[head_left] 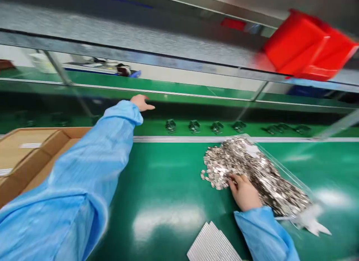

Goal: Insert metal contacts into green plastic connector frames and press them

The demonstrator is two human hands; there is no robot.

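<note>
My left hand (142, 102) is stretched out over the far green belt, its thumb and fingers apart and nothing in them. Small dark parts (194, 126) stand in a spaced row on that belt, to the right of the hand. My right hand (245, 192) is at the near edge of a heap of small silvery metal pieces (217, 167), fingertips pinched together among them. The pieces spill from the open end of a clear plastic bag (280, 186), which lies slanted on the green tabletop (165, 178). What exactly sits between the fingertips is partly hidden.
A cardboard box (60, 145) stands on the left beside my left sleeve. Ridged light-grey strips (212, 244) lie near the front. Overhead runs a metal shelf (140, 38) carrying a red bin (305, 47) on the right. Slanted metal posts (57, 68) rise behind the belt.
</note>
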